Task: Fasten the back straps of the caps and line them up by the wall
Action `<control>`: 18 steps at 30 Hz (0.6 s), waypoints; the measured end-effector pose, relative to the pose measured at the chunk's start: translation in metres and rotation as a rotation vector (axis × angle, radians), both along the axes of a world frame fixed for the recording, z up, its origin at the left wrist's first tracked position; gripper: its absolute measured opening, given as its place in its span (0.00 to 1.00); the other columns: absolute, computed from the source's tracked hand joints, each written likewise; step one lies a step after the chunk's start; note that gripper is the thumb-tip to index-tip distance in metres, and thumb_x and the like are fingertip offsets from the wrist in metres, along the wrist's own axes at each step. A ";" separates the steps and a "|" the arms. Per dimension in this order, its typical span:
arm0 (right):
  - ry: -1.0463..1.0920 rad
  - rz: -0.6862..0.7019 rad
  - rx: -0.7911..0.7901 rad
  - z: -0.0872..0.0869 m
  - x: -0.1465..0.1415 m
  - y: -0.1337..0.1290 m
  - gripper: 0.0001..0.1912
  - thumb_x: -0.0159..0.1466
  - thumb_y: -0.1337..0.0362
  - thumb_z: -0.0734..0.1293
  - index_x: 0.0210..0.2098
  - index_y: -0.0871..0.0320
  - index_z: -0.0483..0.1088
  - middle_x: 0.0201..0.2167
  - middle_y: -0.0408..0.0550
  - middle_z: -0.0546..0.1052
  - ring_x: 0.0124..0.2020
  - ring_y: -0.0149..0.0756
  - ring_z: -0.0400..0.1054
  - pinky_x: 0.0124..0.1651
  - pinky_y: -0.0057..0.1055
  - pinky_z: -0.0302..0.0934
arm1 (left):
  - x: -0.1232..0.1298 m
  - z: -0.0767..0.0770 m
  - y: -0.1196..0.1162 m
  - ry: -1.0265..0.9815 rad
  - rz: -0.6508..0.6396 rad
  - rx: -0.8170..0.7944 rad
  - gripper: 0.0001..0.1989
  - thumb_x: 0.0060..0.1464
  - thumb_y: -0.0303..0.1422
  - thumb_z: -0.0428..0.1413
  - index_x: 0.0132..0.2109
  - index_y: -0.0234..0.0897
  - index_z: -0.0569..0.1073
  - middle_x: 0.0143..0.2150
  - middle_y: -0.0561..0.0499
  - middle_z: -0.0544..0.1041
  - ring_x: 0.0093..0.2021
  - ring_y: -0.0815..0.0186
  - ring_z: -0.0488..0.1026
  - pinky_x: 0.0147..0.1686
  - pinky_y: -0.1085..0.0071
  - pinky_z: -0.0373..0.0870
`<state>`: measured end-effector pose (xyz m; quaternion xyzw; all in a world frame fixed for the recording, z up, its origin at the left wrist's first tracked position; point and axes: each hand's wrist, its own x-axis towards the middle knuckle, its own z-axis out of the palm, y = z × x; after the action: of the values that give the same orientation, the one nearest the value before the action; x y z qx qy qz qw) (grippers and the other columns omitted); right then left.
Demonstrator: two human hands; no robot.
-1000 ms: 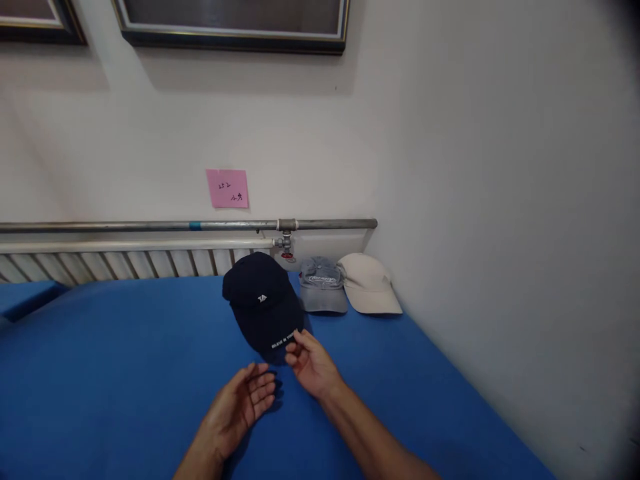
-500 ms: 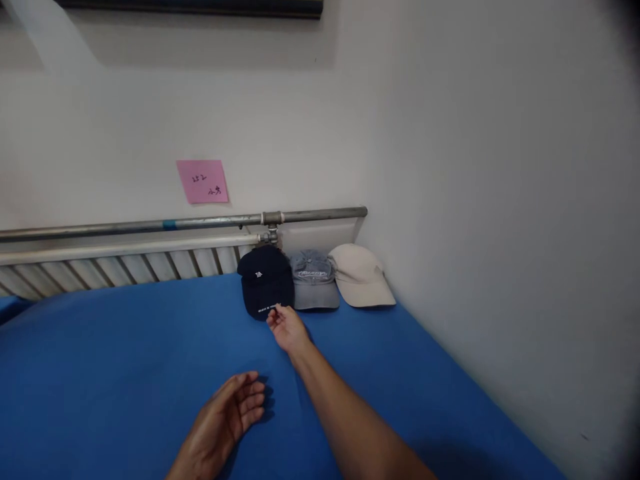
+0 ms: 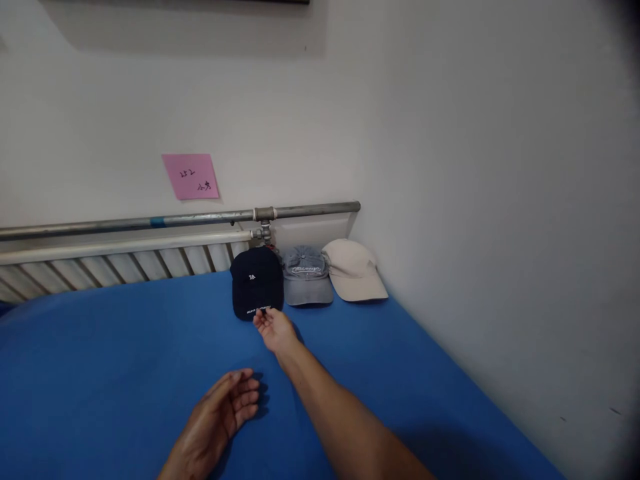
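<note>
A dark navy baseball cap (image 3: 257, 283) with a small white emblem and white lettering along its brim sits at the left of a row of three. My right hand (image 3: 274, 330) is at the front edge of that brim, palm partly up and fingers loosely apart; whether the fingertips touch the brim is hard to tell. Beside the navy cap stands a washed grey-blue cap (image 3: 306, 277) with white script, and then a beige cap (image 3: 356, 270). Nearer to me, my left hand (image 3: 220, 413) rests over the blue cloth, fingers slightly bent, apart and holding nothing.
Blue cloth (image 3: 125, 360) covers the surface. Behind it run a white radiator (image 3: 130, 270) and a metal pipe (image 3: 210, 219) with a valve near the caps. A pink note (image 3: 191, 177) is stuck to the back wall. Another wall (image 3: 500, 200) borders the right side.
The navy cap now sits straighter, its brim pointing more directly toward me. My right hand has shifted slightly left along the brim. The view has moved a little; my left hand keeps its pose.
</note>
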<state>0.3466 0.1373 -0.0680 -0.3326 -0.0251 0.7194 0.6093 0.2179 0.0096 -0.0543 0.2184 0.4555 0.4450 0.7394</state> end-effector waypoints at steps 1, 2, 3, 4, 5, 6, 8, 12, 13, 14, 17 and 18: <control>-0.012 -0.004 0.001 0.001 0.000 -0.001 0.17 0.67 0.60 0.64 0.53 0.60 0.66 0.51 0.52 0.71 0.46 0.40 0.70 0.46 0.43 0.68 | 0.000 0.001 0.000 0.003 0.001 0.000 0.09 0.61 0.25 0.53 0.39 0.28 0.78 0.34 0.41 0.80 0.31 0.64 0.78 0.31 0.71 0.76; -0.026 -0.007 0.004 0.001 0.000 -0.002 0.17 0.67 0.60 0.64 0.53 0.60 0.66 0.51 0.52 0.71 0.46 0.40 0.70 0.46 0.42 0.68 | 0.001 0.002 0.000 0.006 0.001 0.001 0.09 0.61 0.25 0.53 0.39 0.28 0.78 0.34 0.41 0.80 0.31 0.64 0.78 0.31 0.71 0.76; -0.042 -0.007 0.008 0.002 0.000 -0.003 0.17 0.67 0.60 0.64 0.53 0.60 0.66 0.51 0.52 0.71 0.46 0.40 0.70 0.46 0.42 0.68 | 0.001 0.002 0.000 0.007 0.000 0.000 0.09 0.61 0.25 0.52 0.39 0.28 0.78 0.34 0.41 0.80 0.31 0.64 0.78 0.31 0.71 0.76; -0.061 -0.004 0.013 0.002 0.000 -0.004 0.17 0.67 0.60 0.64 0.53 0.60 0.66 0.50 0.52 0.71 0.46 0.40 0.70 0.46 0.42 0.68 | 0.002 0.003 0.000 0.005 -0.001 -0.001 0.10 0.61 0.24 0.52 0.39 0.28 0.78 0.34 0.41 0.80 0.30 0.64 0.78 0.31 0.71 0.76; -0.081 0.004 0.018 0.002 0.000 -0.005 0.17 0.67 0.60 0.64 0.53 0.60 0.66 0.50 0.52 0.71 0.46 0.40 0.70 0.46 0.42 0.68 | 0.002 0.004 0.000 0.000 -0.003 -0.001 0.10 0.62 0.24 0.52 0.38 0.28 0.78 0.33 0.41 0.80 0.30 0.64 0.78 0.30 0.71 0.76; -0.104 0.016 0.024 0.001 0.000 -0.007 0.17 0.67 0.60 0.64 0.52 0.60 0.66 0.50 0.52 0.71 0.46 0.40 0.70 0.46 0.42 0.68 | 0.002 0.004 0.000 -0.008 -0.005 -0.001 0.10 0.62 0.24 0.51 0.38 0.28 0.78 0.33 0.41 0.80 0.30 0.65 0.78 0.30 0.71 0.76; -0.157 0.052 0.040 0.001 0.002 -0.009 0.17 0.67 0.60 0.64 0.52 0.60 0.67 0.50 0.52 0.72 0.45 0.40 0.70 0.46 0.42 0.68 | 0.002 0.005 0.000 -0.022 -0.011 -0.005 0.11 0.62 0.25 0.51 0.38 0.28 0.78 0.33 0.42 0.80 0.29 0.65 0.77 0.30 0.71 0.76; -0.294 0.156 0.080 0.002 0.005 -0.017 0.17 0.67 0.59 0.64 0.53 0.60 0.66 0.50 0.52 0.71 0.46 0.40 0.70 0.46 0.43 0.68 | 0.003 0.007 -0.001 -0.049 -0.019 0.003 0.10 0.62 0.26 0.52 0.38 0.28 0.78 0.32 0.42 0.80 0.29 0.65 0.78 0.30 0.72 0.75; -0.334 0.187 0.091 0.003 0.005 -0.019 0.17 0.67 0.59 0.64 0.53 0.60 0.66 0.50 0.52 0.71 0.46 0.40 0.70 0.46 0.42 0.68 | 0.003 0.008 -0.001 -0.052 -0.022 0.008 0.10 0.62 0.26 0.52 0.38 0.28 0.78 0.32 0.42 0.80 0.29 0.65 0.78 0.29 0.72 0.75; -0.377 0.216 0.104 0.004 0.005 -0.022 0.17 0.67 0.59 0.64 0.52 0.60 0.66 0.50 0.52 0.72 0.45 0.40 0.70 0.46 0.42 0.68 | 0.002 0.008 -0.001 -0.055 -0.029 0.015 0.10 0.62 0.26 0.52 0.38 0.27 0.78 0.32 0.42 0.80 0.29 0.65 0.78 0.29 0.72 0.75; -0.530 0.279 0.158 0.006 0.001 -0.034 0.14 0.67 0.59 0.64 0.48 0.61 0.68 0.44 0.50 0.74 0.40 0.36 0.71 0.41 0.38 0.69 | 0.002 0.010 0.001 -0.076 -0.062 0.045 0.11 0.62 0.26 0.51 0.37 0.28 0.78 0.32 0.42 0.80 0.28 0.65 0.77 0.29 0.72 0.75; -0.589 0.284 0.179 0.008 -0.001 -0.039 0.11 0.66 0.60 0.64 0.44 0.60 0.70 0.41 0.49 0.75 0.37 0.35 0.71 0.38 0.35 0.69 | 0.002 0.011 0.001 -0.085 -0.066 0.056 0.12 0.63 0.26 0.50 0.37 0.28 0.78 0.31 0.42 0.80 0.28 0.65 0.77 0.29 0.73 0.74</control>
<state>0.3460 0.0984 -0.0601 -0.4644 -0.3094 0.6650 0.4964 0.2198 0.0104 -0.0436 0.2347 0.4038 0.4417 0.7660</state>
